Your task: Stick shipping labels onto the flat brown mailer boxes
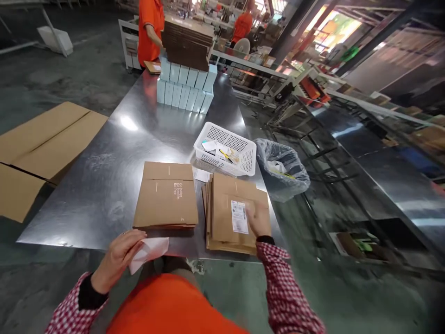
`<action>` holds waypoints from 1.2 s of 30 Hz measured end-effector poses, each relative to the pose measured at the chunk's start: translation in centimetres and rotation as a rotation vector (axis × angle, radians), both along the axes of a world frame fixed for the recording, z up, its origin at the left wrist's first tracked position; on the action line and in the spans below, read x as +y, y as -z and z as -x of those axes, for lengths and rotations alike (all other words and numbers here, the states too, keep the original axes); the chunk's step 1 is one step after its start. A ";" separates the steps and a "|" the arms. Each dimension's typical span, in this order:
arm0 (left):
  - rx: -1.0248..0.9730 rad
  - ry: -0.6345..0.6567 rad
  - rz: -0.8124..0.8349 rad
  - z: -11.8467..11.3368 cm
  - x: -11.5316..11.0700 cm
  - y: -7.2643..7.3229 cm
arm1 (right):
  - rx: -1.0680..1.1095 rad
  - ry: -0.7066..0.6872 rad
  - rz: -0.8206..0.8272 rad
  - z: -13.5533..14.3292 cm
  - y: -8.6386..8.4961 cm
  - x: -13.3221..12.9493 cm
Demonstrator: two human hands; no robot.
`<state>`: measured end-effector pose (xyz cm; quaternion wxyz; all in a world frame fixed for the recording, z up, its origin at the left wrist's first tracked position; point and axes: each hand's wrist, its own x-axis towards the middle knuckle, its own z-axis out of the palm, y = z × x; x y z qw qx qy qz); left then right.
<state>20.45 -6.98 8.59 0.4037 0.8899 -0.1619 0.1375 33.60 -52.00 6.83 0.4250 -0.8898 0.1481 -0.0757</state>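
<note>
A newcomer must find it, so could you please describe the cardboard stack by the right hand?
On the metal table, find the white basket. On its near side, by the right hand, sits this cardboard stack. It bears a white label; the neighbouring stack shows printed words.

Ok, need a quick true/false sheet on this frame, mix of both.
1. The left hand holds a white paper slip. True.
2. The white basket stands on the metal table. True.
3. The right hand is inside the white basket. False: it is at the right cardboard stack.
4. The white label is on the left cardboard stack. False: it is on the right one.
5. Pale blue boxes stand in rows toward the table's far end. True.
6. The lined bin stands on the table. False: it is beside it.
</note>
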 end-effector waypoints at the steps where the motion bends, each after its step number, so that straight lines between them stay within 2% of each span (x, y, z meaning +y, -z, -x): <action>1: -0.001 0.003 0.009 0.0 -0.1 -0.8 | -0.009 -0.115 -0.058 1.2 0.5 3.3; 2: 0.004 0.001 0.019 0.1 -0.2 -1.4 | 0.024 -0.264 -0.128 2.6 1.2 7.2; 4: 0.035 -0.021 0.033 0.2 0.2 -2.4 | 0.203 -0.829 -0.462 5.5 2.6 15.3; 5: 0.059 -0.043 0.033 0.4 0.7 -2.6 | 0.300 -1.025 -0.610 6.8 3.1 18.9; 6: 0.087 -0.073 0.025 0.5 1.5 -2.8 | 0.388 -1.107 -0.735 7.9 3.4 21.8; 7: 0.111 -0.114 0.005 0.6 2.4 -2.8 | 0.448 -1.121 -0.846 8.8 3.4 24.0; 9: 0.071 -0.259 -0.080 1.0 4.2 -2.7 | 0.501 -1.021 -0.995 10.1 2.9 26.1; 11: -0.026 -0.388 -0.164 1.7 5.2 -2.4 | 0.501 -0.921 -1.051 10.7 2.0 26.4; 12: -0.059 -0.388 -0.183 2.1 5.1 -2.2 | 0.498 -0.899 -1.052 10.9 1.6 26.3; 14: -0.045 -0.251 -0.158 2.9 3.9 -1.7 | 0.489 -0.890 -1.031 11.1 1.0 26.2; 16: 0.076 -0.110 -0.071 3.6 1.9 -1.2 | 0.447 -0.867 -0.985 11.4 0.8 26.6; 17: 0.156 -0.096 -0.014 3.8 1.0 -0.9 | 0.410 -0.842 -0.945 11.5 0.7 26.8; 20: 0.344 -0.217 0.202 4.1 -0.8 0.1 | 0.224 -0.723 -0.754 11.9 0.5 27.2; 22: 0.382 -0.268 0.307 4.0 -1.0 0.7 | 0.090 -0.668 -0.632 11.8 0.0 27.0; 26: 0.365 -0.320 0.313 3.3 -1.2 1.7 | -0.071 -0.648 -0.510 11.8 -0.8 26.3; 29: 0.310 -0.357 0.230 2.4 -1.7 2.3 | -0.122 -0.582 -0.492 11.9 -0.5 26.2; 31: 0.252 -0.334 0.175 1.6 -1.8 3.1 | -0.133 -0.572 -0.453 11.2 0.1 26.0; 33: 0.181 -0.246 0.116 1.0 -1.4 4.1 | -0.161 -0.536 -0.386 9.3 0.6 25.4; 36: 0.137 -0.101 -0.030 0.5 0.2 5.9 | -0.202 -0.335 -0.369 3.6 1.1 23.8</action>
